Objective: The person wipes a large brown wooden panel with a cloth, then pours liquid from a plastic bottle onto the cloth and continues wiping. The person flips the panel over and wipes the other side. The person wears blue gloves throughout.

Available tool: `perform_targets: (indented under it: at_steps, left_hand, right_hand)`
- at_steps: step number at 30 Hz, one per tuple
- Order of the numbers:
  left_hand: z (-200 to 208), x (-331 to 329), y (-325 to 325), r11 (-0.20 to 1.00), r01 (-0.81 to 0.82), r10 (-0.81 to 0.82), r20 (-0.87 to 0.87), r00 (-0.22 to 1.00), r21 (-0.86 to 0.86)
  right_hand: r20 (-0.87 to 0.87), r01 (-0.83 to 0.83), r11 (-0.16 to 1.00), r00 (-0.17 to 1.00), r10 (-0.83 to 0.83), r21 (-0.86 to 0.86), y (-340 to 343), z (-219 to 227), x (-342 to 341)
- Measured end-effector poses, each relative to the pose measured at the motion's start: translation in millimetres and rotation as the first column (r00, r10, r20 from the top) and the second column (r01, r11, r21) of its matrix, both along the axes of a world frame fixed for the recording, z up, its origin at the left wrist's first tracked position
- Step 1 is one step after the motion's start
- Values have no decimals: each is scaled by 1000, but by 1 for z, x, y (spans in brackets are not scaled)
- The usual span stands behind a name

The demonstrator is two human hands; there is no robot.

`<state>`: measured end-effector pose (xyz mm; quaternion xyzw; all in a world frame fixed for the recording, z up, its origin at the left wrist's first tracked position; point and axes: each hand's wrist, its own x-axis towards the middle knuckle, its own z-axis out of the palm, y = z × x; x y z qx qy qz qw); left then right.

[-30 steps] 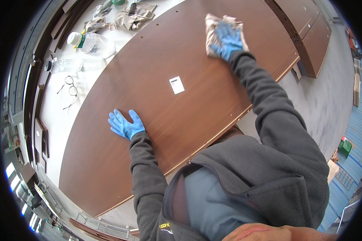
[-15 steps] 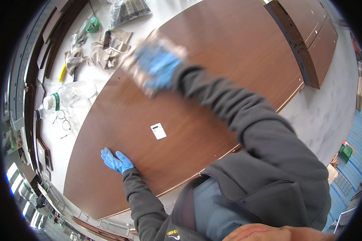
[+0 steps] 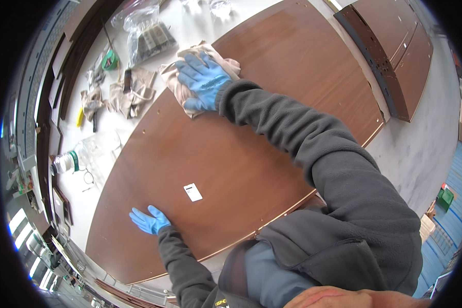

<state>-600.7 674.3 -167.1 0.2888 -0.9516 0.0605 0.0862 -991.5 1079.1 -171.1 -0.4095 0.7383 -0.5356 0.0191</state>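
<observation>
A large brown wood-grain panel (image 3: 262, 133) with a curved far edge lies flat before me. My right hand (image 3: 204, 79), in a blue glove, presses a crumpled beige cloth (image 3: 177, 90) onto the panel by its far edge. The fingers are spread over the cloth and the thumb side grips it. At the lower left, my left hand (image 3: 150, 220), also blue-gloved, rests open on the panel with its fingers apart. A small white label (image 3: 193, 192) lies on the panel between the hands.
Beyond the curved edge are a clear plastic bottle (image 3: 95, 149), glasses (image 3: 89, 177), more beige cloths (image 3: 131, 95), a green tape roll (image 3: 109, 60) and a plastic bag with dark contents (image 3: 149, 38). A dark drilled strip (image 3: 369, 56) stands at the panel's right end.
My right hand and the cloth have slid farther from the label, toward the panel's far edge. My left hand stays on the panel, while the whole view has shifted slightly.
</observation>
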Motion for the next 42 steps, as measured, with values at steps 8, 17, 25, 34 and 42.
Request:
perform_targets:
  at_steps: [8, 17, 25, 34, 42]
  left_hand:
    - [-21, -53, 150, 991, -102, 98, 41, 994, 83]
    - [-16, -56, 155, 974, -140, 137, 34, 990, 180]
    - [-15, -57, 156, 972, -158, 149, 60, 987, 174]
    - [-16, -59, 156, 972, -179, 168, 81, 982, 151]
    - [-25, -54, 151, 983, -138, 134, 37, 990, 119]
  right_hand:
    - [-354, 500, 246, 814, -460, 830, 217, 46, -128]
    - [-663, 747, 344, 664, -345, 569, 400, -15, -22]
    - [-617, 781, 110, 563, -550, 615, 369, -13, -34]
    - [-616, 716, 351, 698, -365, 603, 395, 1, 22]
    - [-626, 745, 275, 662, -412, 607, 380, 4, -34]
